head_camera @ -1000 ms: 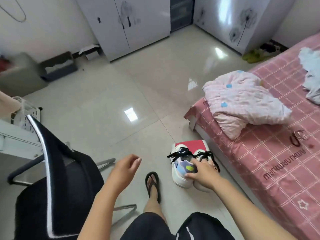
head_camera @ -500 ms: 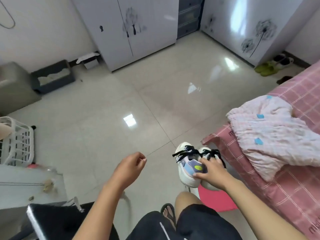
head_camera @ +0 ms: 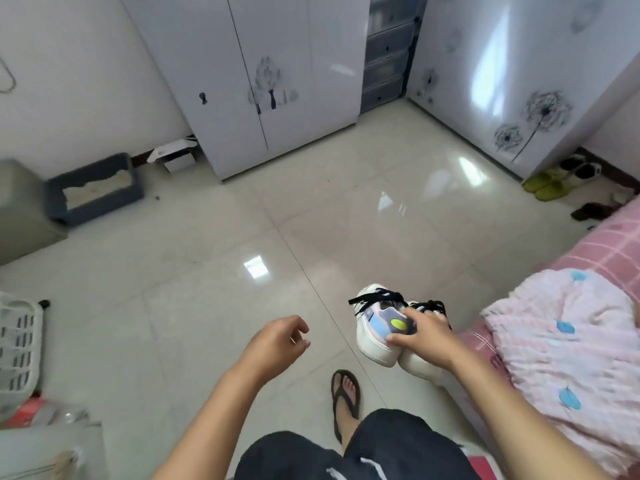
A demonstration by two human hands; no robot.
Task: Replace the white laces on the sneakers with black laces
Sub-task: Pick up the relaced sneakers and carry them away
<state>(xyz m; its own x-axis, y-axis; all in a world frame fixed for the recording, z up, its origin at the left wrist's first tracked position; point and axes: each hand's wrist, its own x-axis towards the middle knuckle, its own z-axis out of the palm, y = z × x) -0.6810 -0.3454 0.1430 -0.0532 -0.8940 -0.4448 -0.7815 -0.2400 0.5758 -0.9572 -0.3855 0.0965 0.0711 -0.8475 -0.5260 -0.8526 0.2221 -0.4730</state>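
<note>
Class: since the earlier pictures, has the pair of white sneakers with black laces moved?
Yes. The pair of white sneakers with black laces, gripped by the right hand, has been lifted off the red box, up above the tiled floor.

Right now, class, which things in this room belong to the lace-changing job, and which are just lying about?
Job:
sneakers, both gripped by the right hand
black laces threaded on them
left hand, holding nothing

Lying about:
green slippers
grey tray
white basket
pink blanket
</note>
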